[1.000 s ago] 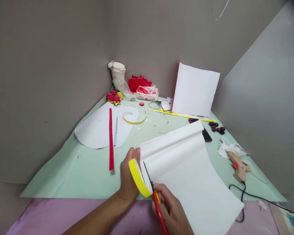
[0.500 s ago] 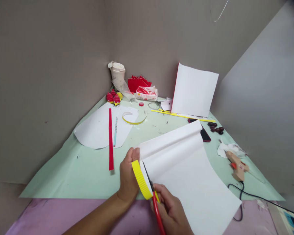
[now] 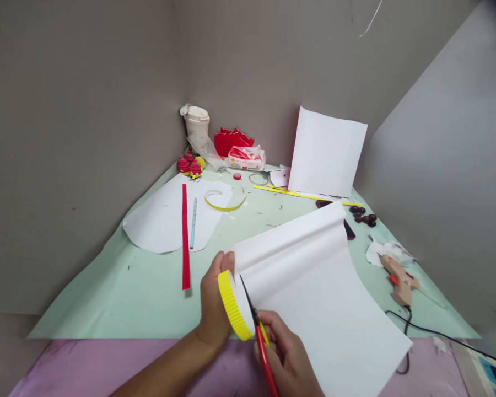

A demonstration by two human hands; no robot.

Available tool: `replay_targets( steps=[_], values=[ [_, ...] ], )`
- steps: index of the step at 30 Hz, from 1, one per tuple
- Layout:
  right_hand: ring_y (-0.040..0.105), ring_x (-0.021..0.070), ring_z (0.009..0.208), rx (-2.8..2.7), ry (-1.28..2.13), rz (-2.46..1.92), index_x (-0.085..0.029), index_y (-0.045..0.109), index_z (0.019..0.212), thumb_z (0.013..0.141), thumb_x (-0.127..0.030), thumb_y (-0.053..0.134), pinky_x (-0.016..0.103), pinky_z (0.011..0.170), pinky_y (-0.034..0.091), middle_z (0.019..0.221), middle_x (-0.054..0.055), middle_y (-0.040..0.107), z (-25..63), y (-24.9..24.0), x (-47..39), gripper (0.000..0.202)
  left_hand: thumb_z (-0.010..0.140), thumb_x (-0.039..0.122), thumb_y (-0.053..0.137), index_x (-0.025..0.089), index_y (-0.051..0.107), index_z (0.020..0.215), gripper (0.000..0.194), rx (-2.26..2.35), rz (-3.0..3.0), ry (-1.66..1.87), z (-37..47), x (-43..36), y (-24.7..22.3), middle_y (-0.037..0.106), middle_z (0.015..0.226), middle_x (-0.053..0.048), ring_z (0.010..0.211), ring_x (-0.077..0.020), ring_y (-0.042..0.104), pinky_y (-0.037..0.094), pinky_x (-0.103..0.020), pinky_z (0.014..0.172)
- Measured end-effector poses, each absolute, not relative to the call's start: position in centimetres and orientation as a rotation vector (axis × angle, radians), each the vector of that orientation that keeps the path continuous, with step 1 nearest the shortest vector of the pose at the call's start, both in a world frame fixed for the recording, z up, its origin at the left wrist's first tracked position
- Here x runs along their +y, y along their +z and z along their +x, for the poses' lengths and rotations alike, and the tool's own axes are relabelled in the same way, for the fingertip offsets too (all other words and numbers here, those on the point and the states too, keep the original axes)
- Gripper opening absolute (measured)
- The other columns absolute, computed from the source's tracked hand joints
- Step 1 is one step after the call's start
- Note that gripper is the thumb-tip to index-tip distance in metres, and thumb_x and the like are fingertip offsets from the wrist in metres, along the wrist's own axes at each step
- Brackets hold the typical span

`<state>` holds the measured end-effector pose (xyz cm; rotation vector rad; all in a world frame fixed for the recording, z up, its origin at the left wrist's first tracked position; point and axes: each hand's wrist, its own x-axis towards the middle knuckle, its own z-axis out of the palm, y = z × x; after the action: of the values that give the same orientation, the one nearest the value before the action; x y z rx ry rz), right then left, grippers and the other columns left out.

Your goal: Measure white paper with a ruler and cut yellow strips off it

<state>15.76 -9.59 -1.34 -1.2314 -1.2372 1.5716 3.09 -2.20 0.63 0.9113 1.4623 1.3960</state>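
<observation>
White paper (image 3: 306, 286) spreads rightward from the left hand (image 3: 217, 300), gripping its edge; right clasps red-handled scissors (image 3: 264, 353).

The big white paper (image 3: 314, 298) slants over the table, with a bent fold near its top. The red scissors (image 3: 264, 353) point their dark blades up at its left edge. The yellow strip (image 3: 233, 309) curls beside them.
</observation>
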Motion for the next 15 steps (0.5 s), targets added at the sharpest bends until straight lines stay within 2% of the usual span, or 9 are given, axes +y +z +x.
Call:
replay_targets(
  steps=[5, 10, 15],
  values=[
    [0.047, 0.0137, 0.066, -1.215, 1.543, -1.176, -0.019, 0.064, 0.105, 0.092, -0.044, 0.059, 0.021, 0.058, 0.039, 0.071, -0.002, 0.055, 15.6, -2.01, -9.59, 0.029, 0.089, 0.052, 0.058, 0.024, 0.036, 0.068, 0.041, 1.41, 0.881, 1.397, 3.35, -2.49, 0.6, 0.035, 0.058, 0.008, 0.053, -0.0113, 0.035, 0.034, -0.022, 0.048],
    [0.047, 0.0132, 0.064, -1.231, 1.503, -1.186, -0.019, 0.066, 0.106, 0.092, -0.042, 0.059, 0.02, 0.057, 0.041, 0.071, -0.002, 0.056, 15.74, -1.96, -9.54, 0.027, 0.09, 0.053, 0.055, 0.024, 0.036, 0.069, 0.04, 1.397, 0.832, 1.396, 3.59, -2.4, 0.8, 0.033, 0.056, 0.008, 0.05, -0.0105, 0.031, 0.029, -0.02, 0.043],
    [0.051, 0.0133, 0.066, -1.202, 1.523, -1.167, -0.018, 0.067, 0.105, 0.092, -0.041, 0.059, 0.02, 0.06, 0.044, 0.076, 0.0, 0.062, 15.67, -1.93, -9.5, 0.028, 0.088, 0.05, 0.059, 0.023, 0.035, 0.067, 0.041, 1.386, 0.875, 1.441, 3.38, -2.21, 0.69, 0.033, 0.059, 0.008, 0.053, -0.0101, 0.031, 0.031, -0.019, 0.046]
  ],
)
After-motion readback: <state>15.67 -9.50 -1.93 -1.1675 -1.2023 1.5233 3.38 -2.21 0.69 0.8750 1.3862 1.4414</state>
